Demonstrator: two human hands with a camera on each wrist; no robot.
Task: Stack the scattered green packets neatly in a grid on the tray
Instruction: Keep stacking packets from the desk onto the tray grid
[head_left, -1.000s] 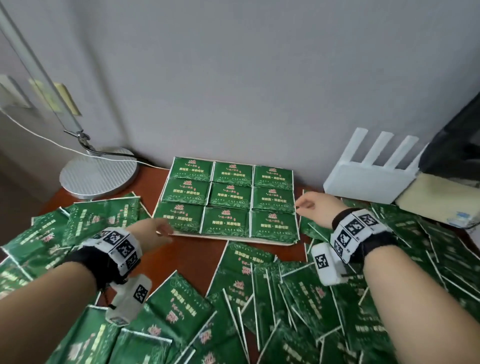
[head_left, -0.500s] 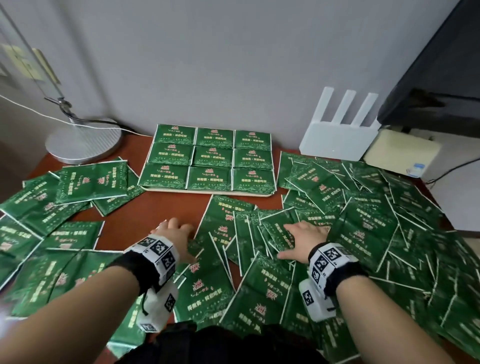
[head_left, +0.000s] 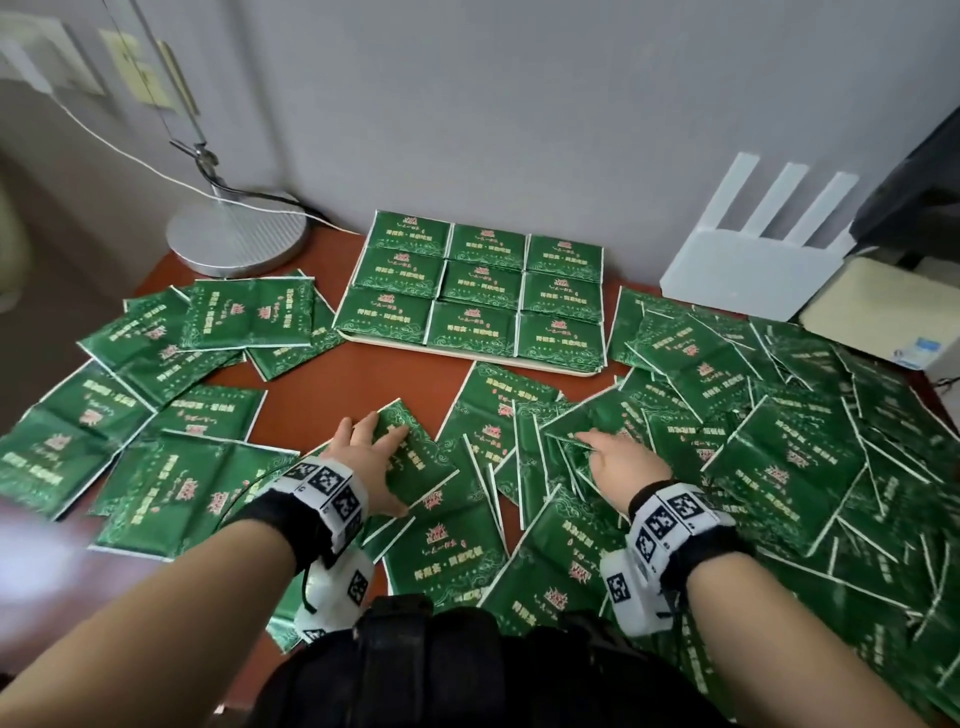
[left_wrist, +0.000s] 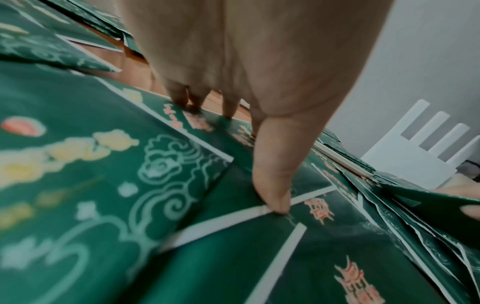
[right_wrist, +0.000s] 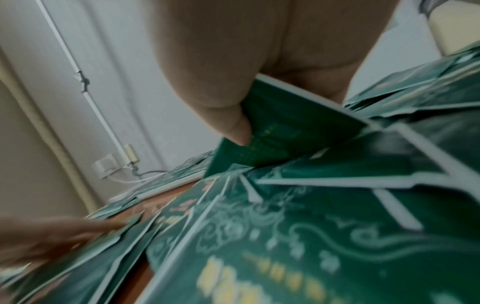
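Observation:
A pale tray (head_left: 470, 355) at the back middle carries a three-by-three grid of green packets (head_left: 480, 283). Many more green packets lie scattered over the red-brown table (head_left: 322, 410). My left hand (head_left: 384, 467) lies spread on one loose packet (head_left: 423, 460) near the front; in the left wrist view the fingers (left_wrist: 182, 100) and thumb press down on its face (left_wrist: 207, 123). My right hand (head_left: 597, 447) pinches another packet (head_left: 582, 421) out of the pile. In the right wrist view that packet (right_wrist: 285, 131) is tilted up between thumb and fingers.
A round metal lamp base (head_left: 236, 236) with a white cable stands back left. A white router (head_left: 753, 260) and a beige box (head_left: 883, 306) sit back right against the wall. Packet piles cover the table's left (head_left: 156, 364) and right (head_left: 779, 441) sides.
Both hands have drawn back from the tray's sides to the near pile. The left now lies on a loose packet, and the right has taken hold of one and tilted it up.

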